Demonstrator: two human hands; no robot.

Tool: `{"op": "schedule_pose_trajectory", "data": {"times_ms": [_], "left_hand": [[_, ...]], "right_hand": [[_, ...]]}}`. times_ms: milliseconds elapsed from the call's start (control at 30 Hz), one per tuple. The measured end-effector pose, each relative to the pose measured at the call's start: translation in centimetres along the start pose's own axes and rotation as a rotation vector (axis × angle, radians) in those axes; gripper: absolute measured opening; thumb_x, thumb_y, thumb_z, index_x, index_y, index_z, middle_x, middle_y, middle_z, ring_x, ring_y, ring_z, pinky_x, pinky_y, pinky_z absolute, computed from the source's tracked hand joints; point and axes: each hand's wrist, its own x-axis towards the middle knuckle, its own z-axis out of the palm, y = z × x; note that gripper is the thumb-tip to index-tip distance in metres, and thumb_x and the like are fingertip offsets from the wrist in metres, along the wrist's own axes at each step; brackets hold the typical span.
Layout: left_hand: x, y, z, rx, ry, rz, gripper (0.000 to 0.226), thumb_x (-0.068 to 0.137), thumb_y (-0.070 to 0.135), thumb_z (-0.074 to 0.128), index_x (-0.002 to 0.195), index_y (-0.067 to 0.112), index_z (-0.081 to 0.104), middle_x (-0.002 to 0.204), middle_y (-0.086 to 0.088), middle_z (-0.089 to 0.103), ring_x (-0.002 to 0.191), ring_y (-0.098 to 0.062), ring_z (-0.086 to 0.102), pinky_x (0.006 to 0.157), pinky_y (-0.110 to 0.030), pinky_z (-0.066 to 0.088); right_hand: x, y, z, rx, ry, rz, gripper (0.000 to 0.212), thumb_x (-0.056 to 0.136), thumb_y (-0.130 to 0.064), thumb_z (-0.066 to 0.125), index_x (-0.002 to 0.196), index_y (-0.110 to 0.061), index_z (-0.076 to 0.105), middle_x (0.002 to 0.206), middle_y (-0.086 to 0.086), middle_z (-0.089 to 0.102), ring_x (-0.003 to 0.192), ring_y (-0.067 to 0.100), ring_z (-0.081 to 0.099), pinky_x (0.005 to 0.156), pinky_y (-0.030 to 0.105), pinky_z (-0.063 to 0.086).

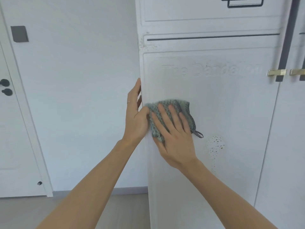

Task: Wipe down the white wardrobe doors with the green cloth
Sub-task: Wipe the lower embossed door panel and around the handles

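A white room door (pixel 18 129) with dark handles (pixel 5 87) is standing at the left, beside a plain wall. The left hand (pixel 136 113) is lying open along the white wardrobe door (pixel 231 113) edge. The right hand (pixel 173 134) is pressing the green cloth (pixel 165 106) flat, fingers spread, below embossed lettering "The Dandelion" (pixel 212 70). Gold handles (pixel 277 72) are showing at the right.

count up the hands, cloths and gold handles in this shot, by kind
hands: 2, left hand on the wardrobe door edge, right hand flat on the cloth
green cloth: 1
gold handles: 2, one and another at the right frame edge
total: 5
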Motion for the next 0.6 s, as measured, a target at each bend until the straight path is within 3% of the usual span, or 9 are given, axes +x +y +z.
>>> {"op": "schedule_pose_trajectory", "data": {"times_ms": [100, 200, 333, 400, 500, 600], "left_hand": [[-1.8, -0.5, 0.0, -0.033, 0.024, -0.017, 0.073, 0.091, 0.002, 0.049, 0.161, 0.021, 0.036, 0.157, 0.010, 0.044, 0.146, 0.000, 0.041, 0.126, -0.037, 0.033], [-2.2, -0.4, 0.3, -0.056, 0.076, -0.025, 0.060, 0.103, 0.003, 0.052, 0.160, 0.016, 0.040, 0.155, 0.010, 0.047, 0.142, 0.003, 0.046, 0.123, -0.030, 0.036], [-2.2, -0.4, -0.1, -0.037, 0.118, -0.045, 0.053, 0.104, 0.016, 0.053, 0.156, 0.020, 0.048, 0.155, 0.007, 0.052, 0.143, -0.003, 0.048, 0.121, -0.033, 0.040], [-2.6, -0.6, -0.2, -0.021, 0.125, -0.061, 0.052, 0.104, 0.021, 0.050, 0.155, 0.023, 0.049, 0.155, 0.010, 0.053, 0.142, -0.001, 0.048, 0.118, -0.028, 0.040], [-3.3, -1.1, -0.3, 0.002, 0.121, -0.072, 0.047, 0.111, 0.014, 0.046, 0.156, 0.024, 0.048, 0.155, 0.016, 0.051, 0.141, 0.007, 0.045, 0.116, -0.019, 0.038], [-4.3, -2.1, 0.0, 0.022, 0.128, -0.076, 0.050, 0.111, 0.007, 0.043, 0.157, 0.024, 0.045, 0.155, 0.016, 0.049, 0.143, 0.003, 0.044, 0.120, -0.026, 0.038]], "right_hand": [[-4.2, 0.5, 1.1, -0.030, -0.079, -0.133, 0.063, 0.103, -0.041, 0.043, 0.162, -0.029, 0.026, 0.171, -0.002, 0.015, 0.158, 0.023, 0.010, 0.127, 0.047, 0.014], [-5.2, 1.5, 1.0, -0.008, -0.093, -0.222, 0.060, 0.102, -0.042, 0.046, 0.160, -0.034, 0.031, 0.170, -0.006, 0.020, 0.158, 0.020, 0.014, 0.125, 0.044, 0.019], [0.3, 2.9, -1.2, 0.039, 0.022, -0.034, 0.056, 0.103, -0.042, 0.041, 0.159, -0.035, 0.033, 0.169, -0.007, 0.021, 0.158, 0.020, 0.012, 0.127, 0.043, 0.013], [3.7, 3.2, -2.2, 0.033, 0.056, 0.027, 0.057, 0.105, -0.043, 0.039, 0.160, -0.033, 0.031, 0.170, -0.004, 0.019, 0.158, 0.022, 0.011, 0.128, 0.044, 0.010], [5.7, 2.5, -2.5, 0.006, 0.064, 0.053, 0.059, 0.106, -0.044, 0.037, 0.162, -0.031, 0.025, 0.171, -0.001, 0.014, 0.159, 0.026, 0.007, 0.128, 0.047, 0.008], [2.5, 1.1, -1.1, 0.020, 0.027, -0.002, 0.059, 0.106, -0.043, 0.036, 0.162, -0.030, 0.022, 0.171, -0.002, 0.011, 0.159, 0.024, 0.005, 0.128, 0.045, 0.007]]}}
